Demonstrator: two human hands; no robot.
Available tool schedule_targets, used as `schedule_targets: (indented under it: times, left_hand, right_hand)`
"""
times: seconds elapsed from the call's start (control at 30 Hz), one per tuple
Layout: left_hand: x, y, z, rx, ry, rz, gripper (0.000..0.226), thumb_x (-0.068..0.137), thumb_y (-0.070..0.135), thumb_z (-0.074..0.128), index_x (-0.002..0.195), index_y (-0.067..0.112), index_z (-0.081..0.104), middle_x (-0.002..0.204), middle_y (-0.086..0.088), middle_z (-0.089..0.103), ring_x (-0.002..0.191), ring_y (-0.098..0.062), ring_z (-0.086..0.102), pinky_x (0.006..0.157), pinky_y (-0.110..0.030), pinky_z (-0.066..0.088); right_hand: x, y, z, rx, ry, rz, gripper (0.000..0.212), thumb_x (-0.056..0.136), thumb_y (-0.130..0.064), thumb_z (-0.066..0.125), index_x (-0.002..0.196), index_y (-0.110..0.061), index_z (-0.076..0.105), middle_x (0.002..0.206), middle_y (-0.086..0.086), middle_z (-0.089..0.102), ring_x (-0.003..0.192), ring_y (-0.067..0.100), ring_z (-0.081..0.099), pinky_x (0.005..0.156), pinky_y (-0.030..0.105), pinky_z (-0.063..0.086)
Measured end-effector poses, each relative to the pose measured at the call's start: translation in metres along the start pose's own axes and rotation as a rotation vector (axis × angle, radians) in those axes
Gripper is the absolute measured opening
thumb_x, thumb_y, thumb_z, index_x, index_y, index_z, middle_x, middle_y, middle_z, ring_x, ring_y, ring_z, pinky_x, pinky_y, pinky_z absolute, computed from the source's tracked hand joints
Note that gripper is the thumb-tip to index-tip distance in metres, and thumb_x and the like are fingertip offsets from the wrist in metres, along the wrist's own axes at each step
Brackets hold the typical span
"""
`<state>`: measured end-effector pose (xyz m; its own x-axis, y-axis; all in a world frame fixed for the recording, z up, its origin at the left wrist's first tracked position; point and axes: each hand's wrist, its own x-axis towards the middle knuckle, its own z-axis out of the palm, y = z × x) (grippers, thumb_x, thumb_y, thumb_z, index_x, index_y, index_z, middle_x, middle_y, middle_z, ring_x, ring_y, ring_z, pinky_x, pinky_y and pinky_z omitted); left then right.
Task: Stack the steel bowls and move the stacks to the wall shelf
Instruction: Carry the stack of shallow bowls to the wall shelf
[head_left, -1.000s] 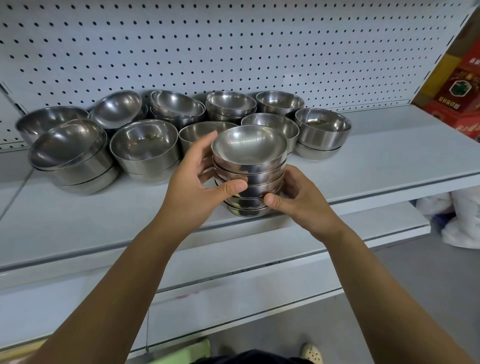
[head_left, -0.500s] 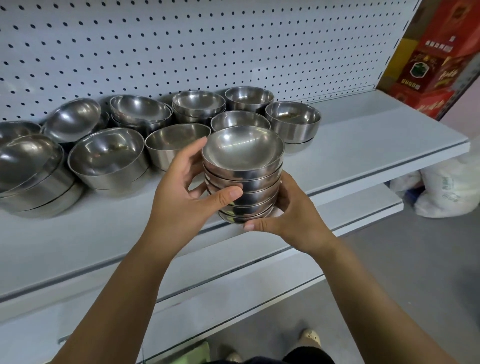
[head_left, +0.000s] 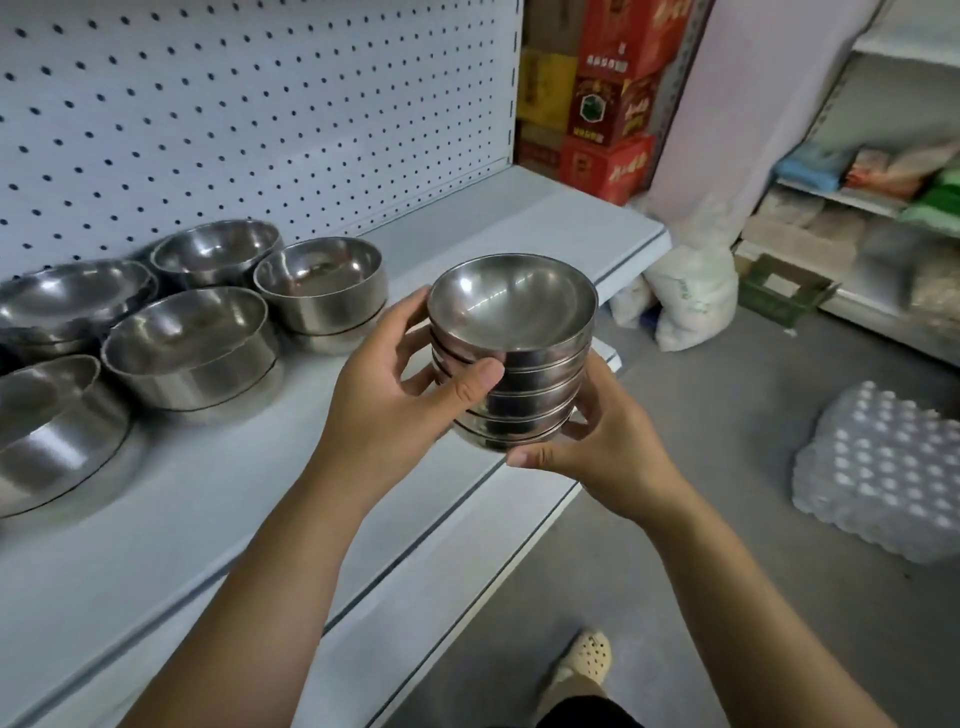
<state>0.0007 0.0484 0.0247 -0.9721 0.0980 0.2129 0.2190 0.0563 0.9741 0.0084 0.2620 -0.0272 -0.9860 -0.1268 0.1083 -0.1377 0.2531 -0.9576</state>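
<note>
A stack of several nested steel bowls (head_left: 519, 358) is held in the air off the front edge of the grey shelf (head_left: 218, 499). My left hand (head_left: 400, 395) grips the stack's left side, thumb across its front. My right hand (head_left: 597, 447) cups the stack from below and from the right. More steel bowls (head_left: 192, 343) stand on the shelf to the left, some in short stacks, in front of a white pegboard (head_left: 260, 114).
A second shelf across the aisle (head_left: 857, 208) holds bagged goods. Red and yellow cartons (head_left: 608, 104) are piled beyond the shelf's end. White sacks (head_left: 685, 291), a green crate (head_left: 784, 291) and a wrapped pack of water bottles (head_left: 878, 473) lie on the grey floor.
Both hands have lifted the stack off the shelf and carried it right, past the shelf's front edge. My view has swung right toward the aisle.
</note>
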Motion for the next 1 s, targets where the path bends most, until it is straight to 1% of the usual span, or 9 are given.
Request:
schedule_targets:
  times: [0.13,0.33,0.43,0.53,0.6,0.7,0.77,0.87,1.0]
  left_hand:
    - [0.047,-0.002,0.064,0.005,-0.12,0.022,0.073,0.078,0.043,0.086,0.143,0.033,0.054,0.138,0.02,0.061,0.132,-0.004,0.056,0.106,-0.038,0.053]
    - [0.107,-0.002,0.151,0.003,-0.211,0.055,0.079,0.069,0.047,0.079,0.142,0.036,0.053,0.136,0.026,0.061,0.128,0.004,0.057,0.101,-0.026,0.054]
    - [0.128,-0.001,0.184,-0.045,-0.255,0.073,0.076,0.072,0.043,0.079,0.142,0.032,0.054,0.137,0.023,0.061,0.128,0.002,0.057,0.1,-0.021,0.054]
    - [0.144,-0.003,0.214,-0.094,-0.307,0.096,0.071,0.075,0.038,0.08,0.141,0.027,0.055,0.135,0.02,0.063,0.128,0.0,0.058,0.099,-0.022,0.054]
    - [0.154,-0.005,0.234,-0.114,-0.347,0.111,0.069,0.076,0.035,0.081,0.14,0.026,0.056,0.135,0.018,0.064,0.128,-0.001,0.058,0.098,-0.022,0.054]
    - [0.169,-0.008,0.266,-0.156,-0.41,0.116,0.067,0.076,0.03,0.081,0.138,0.025,0.056,0.133,0.015,0.066,0.126,0.0,0.06,0.092,-0.015,0.052]
    - [0.182,-0.01,0.288,-0.167,-0.469,0.118,0.068,0.076,0.029,0.081,0.139,0.023,0.055,0.134,0.013,0.065,0.126,0.0,0.06,0.092,-0.015,0.051]
    - [0.206,-0.014,0.324,-0.181,-0.562,0.114,0.067,0.077,0.031,0.082,0.138,0.023,0.055,0.134,0.014,0.065,0.127,0.0,0.059,0.093,-0.015,0.05]
    - [0.24,-0.022,0.375,-0.225,-0.687,0.115,0.065,0.077,0.038,0.085,0.135,0.029,0.057,0.135,0.011,0.066,0.129,-0.006,0.059,0.097,-0.018,0.049]
  right_hand:
    - [0.006,0.017,-0.064,-0.011,0.132,0.026,0.105,0.061,-0.018,0.099,0.15,-0.027,0.043,0.134,-0.009,0.067,0.129,0.012,0.06,0.111,0.044,0.05]
    - [0.023,0.039,-0.151,-0.051,0.272,0.044,0.112,0.056,-0.029,0.099,0.152,-0.029,0.041,0.138,-0.011,0.064,0.132,0.011,0.058,0.111,0.046,0.049]
    - [0.031,0.047,-0.183,-0.064,0.313,0.049,0.115,0.056,-0.028,0.1,0.154,-0.028,0.04,0.14,-0.01,0.063,0.134,0.01,0.056,0.112,0.045,0.049]
    - [0.032,0.055,-0.211,-0.07,0.371,0.059,0.115,0.055,-0.03,0.103,0.153,-0.025,0.041,0.14,-0.005,0.064,0.135,0.017,0.056,0.111,0.052,0.048]
    - [0.03,0.061,-0.229,-0.074,0.407,0.067,0.115,0.054,-0.031,0.102,0.152,-0.025,0.042,0.14,-0.005,0.064,0.135,0.019,0.057,0.11,0.055,0.048]
    - [0.025,0.069,-0.256,-0.071,0.472,0.095,0.115,0.053,-0.031,0.103,0.15,-0.025,0.042,0.138,-0.006,0.066,0.133,0.02,0.058,0.109,0.057,0.048]
    - [0.022,0.074,-0.272,-0.079,0.514,0.107,0.111,0.055,-0.025,0.103,0.149,-0.022,0.043,0.137,-0.003,0.066,0.131,0.02,0.06,0.108,0.059,0.048]
    - [0.02,0.08,-0.296,-0.095,0.598,0.13,0.107,0.059,-0.021,0.101,0.149,-0.023,0.044,0.139,-0.002,0.065,0.133,0.02,0.058,0.11,0.055,0.048]
    - [0.021,0.09,-0.329,-0.093,0.718,0.172,0.108,0.06,-0.017,0.101,0.151,-0.023,0.042,0.14,-0.003,0.064,0.133,0.018,0.058,0.11,0.05,0.05]
